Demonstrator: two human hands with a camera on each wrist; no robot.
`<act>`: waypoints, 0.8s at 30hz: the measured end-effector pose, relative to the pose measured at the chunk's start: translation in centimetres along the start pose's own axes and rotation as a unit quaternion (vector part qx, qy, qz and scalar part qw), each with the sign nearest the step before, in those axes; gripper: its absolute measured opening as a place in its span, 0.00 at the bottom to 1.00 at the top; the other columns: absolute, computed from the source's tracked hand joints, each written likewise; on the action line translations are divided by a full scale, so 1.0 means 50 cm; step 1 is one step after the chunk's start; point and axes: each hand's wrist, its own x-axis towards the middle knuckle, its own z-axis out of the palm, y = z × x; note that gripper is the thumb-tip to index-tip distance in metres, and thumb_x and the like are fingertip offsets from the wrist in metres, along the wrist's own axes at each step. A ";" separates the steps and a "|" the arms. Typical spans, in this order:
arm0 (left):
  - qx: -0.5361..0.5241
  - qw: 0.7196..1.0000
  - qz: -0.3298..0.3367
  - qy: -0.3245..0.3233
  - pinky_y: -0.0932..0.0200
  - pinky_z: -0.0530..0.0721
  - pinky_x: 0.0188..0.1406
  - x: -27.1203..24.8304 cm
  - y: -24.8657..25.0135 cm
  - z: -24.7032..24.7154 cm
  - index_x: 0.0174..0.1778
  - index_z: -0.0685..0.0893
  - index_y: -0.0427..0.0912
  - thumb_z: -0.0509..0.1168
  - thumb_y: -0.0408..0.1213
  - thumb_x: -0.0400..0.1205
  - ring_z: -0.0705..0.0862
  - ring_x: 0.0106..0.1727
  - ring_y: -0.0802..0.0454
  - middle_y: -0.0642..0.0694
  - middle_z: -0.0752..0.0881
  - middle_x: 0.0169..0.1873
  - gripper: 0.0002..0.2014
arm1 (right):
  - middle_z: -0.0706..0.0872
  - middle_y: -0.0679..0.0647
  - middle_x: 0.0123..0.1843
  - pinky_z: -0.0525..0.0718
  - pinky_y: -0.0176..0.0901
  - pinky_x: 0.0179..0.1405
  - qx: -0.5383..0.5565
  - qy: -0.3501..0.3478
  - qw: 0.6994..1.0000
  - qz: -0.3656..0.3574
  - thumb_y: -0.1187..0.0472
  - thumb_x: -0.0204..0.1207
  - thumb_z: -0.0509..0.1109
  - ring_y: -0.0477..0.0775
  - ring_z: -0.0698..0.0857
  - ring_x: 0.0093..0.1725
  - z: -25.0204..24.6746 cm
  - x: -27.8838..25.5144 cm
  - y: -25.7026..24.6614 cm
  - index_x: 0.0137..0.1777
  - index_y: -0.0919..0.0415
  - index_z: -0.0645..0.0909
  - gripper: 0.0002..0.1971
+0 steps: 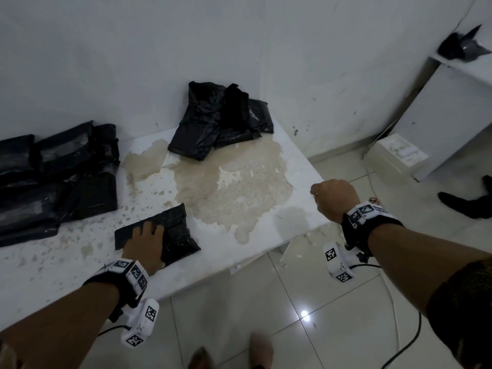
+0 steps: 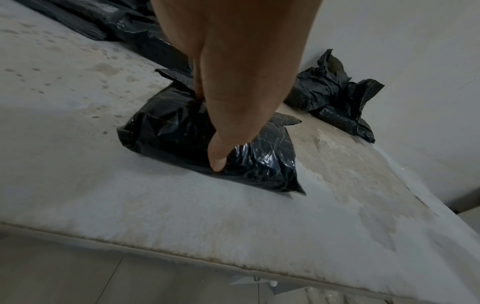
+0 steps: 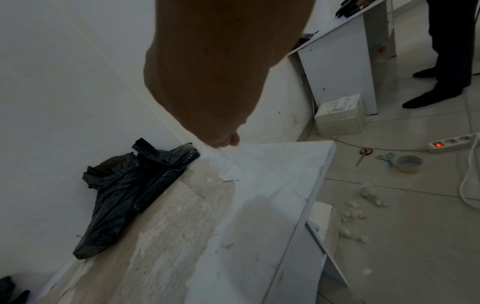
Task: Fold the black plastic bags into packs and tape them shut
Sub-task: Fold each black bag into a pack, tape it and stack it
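L hand (image 1: 145, 245) lies flat-ish on the folded pack (image 1: 170, 233) near the front of the tabletop (image 1: 239, 251), fingers spread over its top and thumb pressed down at the near edge, pinning it shut rather than gripping round it. R hand (image 1: 334, 199) hangs over the tabletop's right edge w/ fingers curled in; there may be a thin clear strip at the fingertips, but can't tell for sure whether it has hold of anything.

Step in hand, as I read it: keep the fold from springing open while tape gets onto it. Tape roll (image 3: 410, 164) and scissors (image 3: 363, 155) sit on the floor right of the tabletop, well apart from the pack.

To do it well:
- keep L palm weight on the flap seam, not the bulgy end, as slick plastic will creep open if pressure lifts
- bring tape across the seam, stick one end first, then smooth over w/ the thumb
- shift L fingers aside only once the strip is anchored
- press out trapped air first so the pack stays flat

Finished packs (image 1: 53, 177) stacked at the left; loose unfolded bags (image 1: 213, 123) at the back by the wall
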 end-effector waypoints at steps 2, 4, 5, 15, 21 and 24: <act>0.005 1.000 0.012 0.004 0.50 0.80 0.62 -0.003 -0.006 -0.002 0.79 0.61 0.44 0.76 0.56 0.69 0.68 0.70 0.40 0.40 0.65 0.72 0.47 | 0.90 0.54 0.49 0.82 0.45 0.42 0.013 0.015 1.000 0.011 0.61 0.81 0.62 0.60 0.88 0.47 -0.017 -0.011 -0.019 0.59 0.54 0.85 0.13; 0.009 1.000 0.022 0.009 0.52 0.81 0.61 -0.006 -0.012 -0.005 0.79 0.61 0.45 0.75 0.57 0.70 0.68 0.70 0.41 0.41 0.65 0.72 0.46 | 0.91 0.54 0.48 0.83 0.46 0.42 0.024 0.043 0.999 0.014 0.60 0.81 0.61 0.60 0.88 0.47 -0.043 -0.012 -0.042 0.58 0.54 0.86 0.13; 0.010 1.000 0.027 0.012 0.52 0.81 0.62 -0.008 -0.012 -0.005 0.80 0.61 0.45 0.74 0.58 0.70 0.68 0.70 0.41 0.41 0.65 0.72 0.46 | 0.91 0.54 0.47 0.83 0.46 0.41 0.027 0.055 0.998 0.011 0.59 0.82 0.61 0.60 0.88 0.46 -0.056 -0.009 -0.054 0.57 0.54 0.86 0.12; 0.044 0.994 0.086 0.042 0.47 0.70 0.71 -0.008 -0.050 -0.005 0.81 0.61 0.49 0.68 0.65 0.73 0.69 0.73 0.41 0.42 0.65 0.75 0.44 | 0.90 0.55 0.45 0.85 0.50 0.40 0.108 0.138 0.984 -0.017 0.56 0.84 0.61 0.61 0.87 0.45 -0.160 0.038 -0.222 0.56 0.56 0.87 0.13; -0.017 0.994 0.105 0.030 0.47 0.76 0.69 -0.009 -0.063 0.013 0.84 0.55 0.45 0.68 0.60 0.78 0.62 0.76 0.36 0.39 0.58 0.79 0.44 | 0.89 0.55 0.45 0.84 0.49 0.38 0.136 0.153 0.978 -0.032 0.56 0.83 0.62 0.59 0.86 0.45 -0.197 0.074 -0.311 0.55 0.55 0.87 0.12; -0.017 0.992 0.110 0.058 0.47 0.73 0.70 -0.021 -0.067 0.028 0.85 0.52 0.44 0.64 0.60 0.80 0.63 0.76 0.37 0.40 0.59 0.79 0.44 | 0.89 0.56 0.42 0.83 0.49 0.35 0.157 0.172 0.971 -0.047 0.57 0.82 0.65 0.61 0.86 0.42 -0.211 0.097 -0.351 0.53 0.56 0.87 0.10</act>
